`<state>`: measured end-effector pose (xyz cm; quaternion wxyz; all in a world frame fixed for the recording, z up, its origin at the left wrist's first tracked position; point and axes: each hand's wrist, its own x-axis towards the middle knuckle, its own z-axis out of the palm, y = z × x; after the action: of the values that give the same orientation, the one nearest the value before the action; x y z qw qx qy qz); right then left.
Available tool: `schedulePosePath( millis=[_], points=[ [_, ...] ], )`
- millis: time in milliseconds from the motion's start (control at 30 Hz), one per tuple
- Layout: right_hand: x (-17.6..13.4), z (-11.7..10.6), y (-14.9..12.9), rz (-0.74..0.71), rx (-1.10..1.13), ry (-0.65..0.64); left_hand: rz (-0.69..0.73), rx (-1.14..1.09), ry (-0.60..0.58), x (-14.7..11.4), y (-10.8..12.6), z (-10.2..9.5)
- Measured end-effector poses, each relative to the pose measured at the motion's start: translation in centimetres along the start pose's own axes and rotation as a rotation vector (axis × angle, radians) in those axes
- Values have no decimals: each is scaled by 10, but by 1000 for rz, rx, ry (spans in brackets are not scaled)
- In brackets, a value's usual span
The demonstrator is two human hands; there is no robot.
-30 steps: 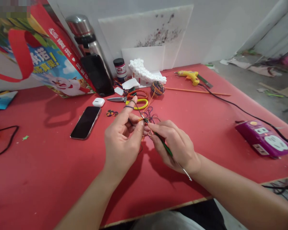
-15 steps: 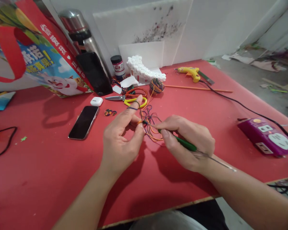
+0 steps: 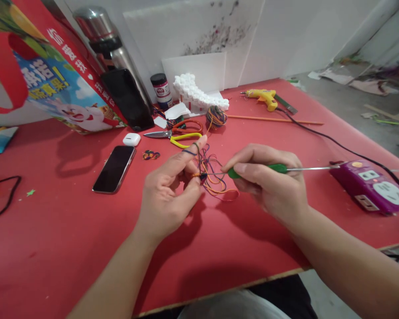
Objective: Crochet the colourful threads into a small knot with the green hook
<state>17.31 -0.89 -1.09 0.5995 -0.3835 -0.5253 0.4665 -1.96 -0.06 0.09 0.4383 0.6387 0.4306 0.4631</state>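
My left hand (image 3: 168, 192) pinches the yarn piece (image 3: 203, 177) above the table (image 3: 86, 248), my right hand (image 3: 274, 184) grips the green-handled hook (image 3: 278, 168); I seem mid-stitch, the next pull likely wanting even tension

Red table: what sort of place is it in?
Probably a craft corner, though whether at home or in a workshop I can't tell. The scissors, yarn ball and glue gun on the table suggest it.

A pale wall (image 3: 292, 40) stands behind a red table (image 3: 60, 252) with a light brown front edge; scraps (image 3: 369, 87) litter the grey floor (image 3: 342, 104) at right.
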Motion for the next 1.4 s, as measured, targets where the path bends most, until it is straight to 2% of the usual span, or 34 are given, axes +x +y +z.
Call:
schedulePosePath(
  millis=[67, 167, 300, 433, 533, 633, 767, 867, 967, 1200, 1300, 1400],
  points=[
    [3, 0, 1, 54, 74, 16, -5, -14, -2, 0, 1, 0],
    [2, 1, 0, 5, 44, 36, 43, 11, 19, -1, 2, 1],
    [-8, 4, -4, -181, -223, 38, 80, 67, 53, 0, 1, 4],
    [-16, 4, -7, -399, -495, -43, 127, 113, 81, 1, -1, 6],
    [-18, 4, -7, -479, -590, -79, 150, 126, 93, 1, -1, 7],
    [-17, 4, -7, -456, -553, -77, 129, 121, 94, 0, 0, 5],
    [-14, 3, -5, -330, -402, -53, 44, 47, 82, -1, 2, 2],
    [-12, 2, -4, -289, -306, -42, -32, -92, 96, 0, 2, 3],
    [-11, 2, -3, -325, -331, -60, -111, -263, 121, 1, 2, 5],
    [-14, 1, 0, -662, -659, -184, -179, -343, 98, 4, -3, 3],
    [-13, 0, 2, -769, -821, -214, -206, -406, 79, 5, -5, 3],
    [-12, -1, 3, -865, -890, -231, -216, -392, 85, 4, -3, 4]
  ],
)
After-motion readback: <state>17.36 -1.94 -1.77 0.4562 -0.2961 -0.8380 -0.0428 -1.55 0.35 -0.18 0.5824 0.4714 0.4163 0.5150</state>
